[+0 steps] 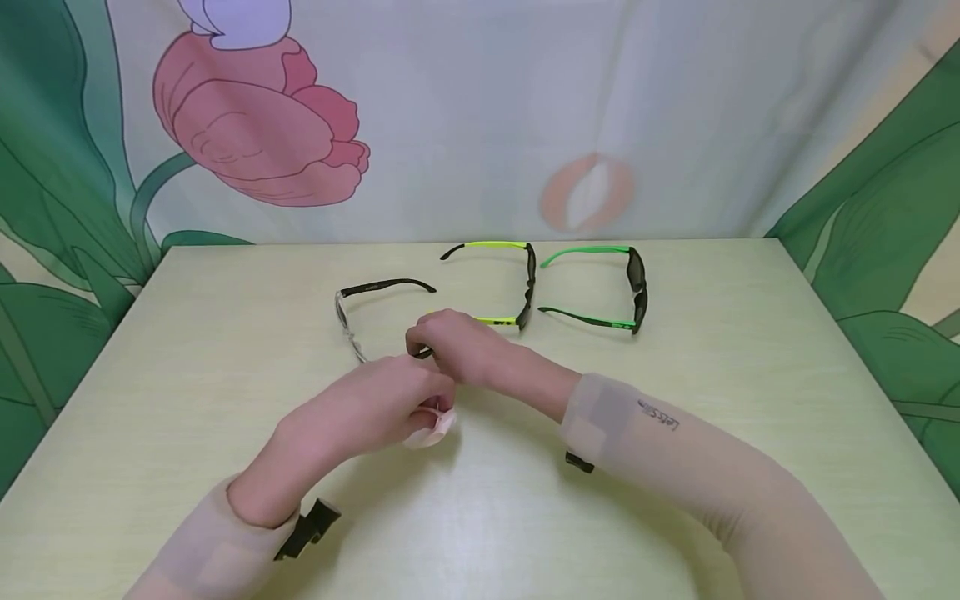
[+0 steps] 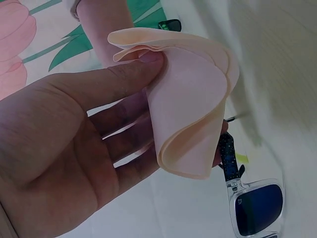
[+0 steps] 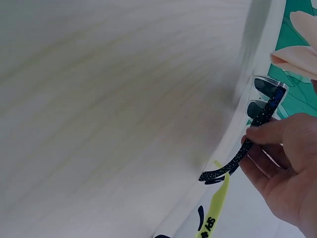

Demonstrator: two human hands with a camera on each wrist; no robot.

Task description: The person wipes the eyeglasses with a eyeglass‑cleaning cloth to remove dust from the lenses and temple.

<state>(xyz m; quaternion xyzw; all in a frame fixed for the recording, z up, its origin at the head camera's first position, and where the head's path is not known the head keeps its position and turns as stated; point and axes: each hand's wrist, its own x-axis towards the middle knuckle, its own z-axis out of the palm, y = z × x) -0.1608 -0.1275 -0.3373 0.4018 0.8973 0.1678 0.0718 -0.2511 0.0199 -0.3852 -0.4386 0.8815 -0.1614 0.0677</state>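
Observation:
My left hand [image 1: 367,400] pinches a folded pale peach cloth [image 2: 193,94] between thumb and fingers, its folds curling over in the left wrist view. Just beyond it, my right hand [image 1: 468,346] grips the black speckled temple arm [image 3: 262,117] of a pair of clear-framed sunglasses. Their clear front [image 1: 347,327] faces left on the table, with the other temple stretching to the right behind. Dark bluish lenses [image 2: 258,209] show in the left wrist view. In the head view my hands hide much of the near temple.
Sunglasses with yellow temples [image 1: 495,245] lie right behind my right hand, their front facing right. Farther right are sunglasses with green temples [image 1: 588,249]. The pale table [image 1: 750,375] ends at a printed curtain [image 1: 465,125] along the back.

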